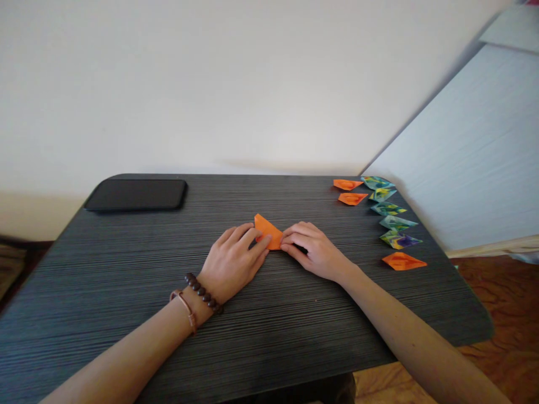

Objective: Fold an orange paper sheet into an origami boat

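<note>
A folded piece of orange paper (pixel 268 231) lies on the dark table between my two hands, one pointed corner facing away from me. My left hand (pixel 233 255), with a beaded bracelet and a thin bangle at the wrist, grips the paper's left side between thumb and fingers. At the right corner, my right hand (pixel 309 247) pinches the paper with thumb and fingertips. The fingers hide parts of the paper's left and right edges.
Several patterned folded paper boats (pixel 388 209) stand in a column along the table's right edge, with an orange boat (pixel 404 261) nearest me. Two more orange boats (pixel 352 198) sit beside them. A black phone (pixel 137 194) lies at the back left. A white wall (pixel 236 84) rises behind the table (pixel 269 325).
</note>
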Available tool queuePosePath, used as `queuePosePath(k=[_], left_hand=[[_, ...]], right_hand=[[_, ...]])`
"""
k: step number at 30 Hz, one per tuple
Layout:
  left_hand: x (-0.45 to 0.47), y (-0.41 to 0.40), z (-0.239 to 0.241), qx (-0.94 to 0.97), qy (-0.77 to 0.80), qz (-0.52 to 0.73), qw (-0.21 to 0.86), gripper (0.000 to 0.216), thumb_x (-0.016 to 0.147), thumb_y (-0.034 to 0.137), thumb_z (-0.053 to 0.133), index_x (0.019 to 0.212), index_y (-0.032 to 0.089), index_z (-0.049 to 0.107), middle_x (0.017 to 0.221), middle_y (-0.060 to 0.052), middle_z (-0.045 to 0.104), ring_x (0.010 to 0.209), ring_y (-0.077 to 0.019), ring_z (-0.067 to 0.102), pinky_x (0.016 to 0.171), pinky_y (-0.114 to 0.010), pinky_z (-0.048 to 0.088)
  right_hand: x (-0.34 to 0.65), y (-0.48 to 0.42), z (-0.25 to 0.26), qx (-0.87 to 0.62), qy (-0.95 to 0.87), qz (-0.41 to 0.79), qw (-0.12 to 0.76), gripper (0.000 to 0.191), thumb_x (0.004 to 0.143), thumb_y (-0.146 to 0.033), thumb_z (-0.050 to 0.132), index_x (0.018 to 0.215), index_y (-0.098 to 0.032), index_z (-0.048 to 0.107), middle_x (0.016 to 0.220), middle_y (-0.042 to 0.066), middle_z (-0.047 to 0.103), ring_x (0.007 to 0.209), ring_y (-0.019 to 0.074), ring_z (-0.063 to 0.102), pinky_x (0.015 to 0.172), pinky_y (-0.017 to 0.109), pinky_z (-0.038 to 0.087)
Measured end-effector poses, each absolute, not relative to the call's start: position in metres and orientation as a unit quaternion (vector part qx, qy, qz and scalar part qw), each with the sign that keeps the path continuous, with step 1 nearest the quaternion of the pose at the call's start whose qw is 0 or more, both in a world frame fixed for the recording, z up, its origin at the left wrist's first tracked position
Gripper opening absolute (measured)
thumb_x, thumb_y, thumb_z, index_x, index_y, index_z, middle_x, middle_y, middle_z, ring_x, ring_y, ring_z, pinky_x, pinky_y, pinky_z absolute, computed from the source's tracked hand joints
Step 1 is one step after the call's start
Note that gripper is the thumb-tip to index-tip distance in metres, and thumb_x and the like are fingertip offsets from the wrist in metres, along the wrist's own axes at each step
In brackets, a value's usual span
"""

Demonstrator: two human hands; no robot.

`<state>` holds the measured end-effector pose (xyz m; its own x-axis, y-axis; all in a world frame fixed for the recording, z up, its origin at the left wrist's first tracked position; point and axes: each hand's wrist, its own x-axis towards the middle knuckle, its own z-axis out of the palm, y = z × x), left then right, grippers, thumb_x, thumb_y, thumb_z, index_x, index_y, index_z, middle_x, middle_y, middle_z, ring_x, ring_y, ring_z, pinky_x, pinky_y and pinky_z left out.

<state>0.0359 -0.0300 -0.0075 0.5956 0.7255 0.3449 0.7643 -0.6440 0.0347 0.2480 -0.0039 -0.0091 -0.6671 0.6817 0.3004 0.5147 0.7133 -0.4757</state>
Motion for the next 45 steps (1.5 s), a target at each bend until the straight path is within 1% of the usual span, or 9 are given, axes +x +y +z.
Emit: queuePosePath(k=[3,5,8,10,15,25,33,38,45], left_hand=[[0.036,-0.030,-0.009,-0.888,-0.419,-0.179,0.058,0.023,0.089,0.027,0.047,0.103,0.023,0.063,0.099,-0.005,0.063,0.106,-0.0255,0.054,0.086,-0.041,0.048],[0.036,-0.030,-0.010,-0.885,-0.422,-0.190,0.055,0.021,0.088,0.027,0.048,0.101,0.023,0.064,0.098,-0.005,0.063,0.106,-0.0257,0.054,0.086,-0.041,0.048],[0.037,-0.030,-0.011,-0.883,-0.421,-0.201,0.047,0.023,0.088,0.028,0.048,0.104,0.020,0.063,0.099,-0.006,0.064,0.106,-0.0256,0.054,0.088,-0.041,0.047],[0.038,-0.029,-0.011,-0.882,-0.422,-0.205,0.045,0.025,0.088,0.028,0.048,0.105,0.018,0.062,0.100,-0.007,0.064,0.105,-0.0253,0.054,0.088,-0.040,0.047],[0.038,-0.028,-0.012,-0.885,-0.418,-0.198,0.051,0.023,0.088,0.026,0.047,0.102,0.017,0.064,0.096,-0.006,0.065,0.105,-0.0253,0.054,0.087,-0.040,0.048],[0.039,-0.030,-0.011,-0.879,-0.431,-0.193,0.061,0.026,0.088,0.025,0.046,0.107,0.014,0.060,0.098,-0.011,0.063,0.104,-0.0257,0.054,0.086,-0.041,0.048],[0.038,-0.030,-0.008,-0.888,-0.417,-0.186,0.050,0.022,0.088,0.024,0.046,0.101,0.016,0.063,0.094,-0.008,0.063,0.102,-0.0251,0.055,0.085,-0.040,0.049],[0.037,-0.031,-0.010,-0.888,-0.411,-0.201,0.043,0.019,0.088,0.020,0.047,0.096,0.019,0.064,0.093,-0.006,0.064,0.107,-0.0248,0.055,0.086,-0.039,0.049],[0.038,-0.033,-0.009,-0.879,-0.422,-0.217,0.041,0.016,0.087,0.021,0.048,0.091,0.018,0.064,0.094,-0.007,0.065,0.104,-0.0242,0.057,0.086,-0.040,0.049]], right_hand=[[0.247,-0.005,-0.010,-0.346,-0.885,0.185,0.249,0.018,0.091,-0.027,0.044,0.087,-0.018,0.059,0.093,0.005,0.063,0.086,0.0161,0.055,0.079,0.032,0.041],[0.248,-0.005,-0.009,-0.344,-0.884,0.196,0.247,0.016,0.089,-0.031,0.048,0.088,-0.018,0.058,0.095,0.005,0.062,0.088,0.0163,0.055,0.081,0.033,0.041],[0.249,-0.006,-0.005,-0.338,-0.892,0.196,0.225,0.031,0.082,-0.041,0.058,0.102,-0.018,0.056,0.104,0.006,0.061,0.094,0.0189,0.053,0.085,0.035,0.040],[0.250,-0.007,-0.005,-0.331,-0.902,0.183,0.209,0.035,0.081,-0.042,0.059,0.108,-0.019,0.056,0.109,0.006,0.061,0.096,0.0200,0.052,0.086,0.037,0.039],[0.249,-0.006,-0.008,-0.324,-0.910,0.153,0.209,0.020,0.088,-0.030,0.050,0.100,-0.021,0.063,0.104,0.004,0.063,0.090,0.0177,0.053,0.081,0.036,0.039],[0.245,-0.010,-0.008,-0.389,-0.868,0.186,0.245,0.018,0.088,-0.029,0.051,0.083,-0.021,0.066,0.094,0.004,0.062,0.087,0.0174,0.055,0.080,0.036,0.040],[0.247,-0.012,-0.008,-0.380,-0.869,0.206,0.242,0.013,0.085,-0.023,0.054,0.093,-0.021,0.064,0.099,0.004,0.060,0.091,0.0179,0.054,0.082,0.036,0.042],[0.241,-0.014,-0.011,-0.453,-0.817,0.224,0.277,0.013,0.085,-0.027,0.054,0.080,-0.020,0.064,0.097,0.005,0.059,0.091,0.0183,0.056,0.084,0.037,0.044],[0.235,-0.017,-0.016,-0.512,-0.792,0.189,0.275,0.015,0.081,-0.030,0.059,0.071,-0.019,0.060,0.100,0.006,0.055,0.092,0.0206,0.054,0.084,0.041,0.043]])
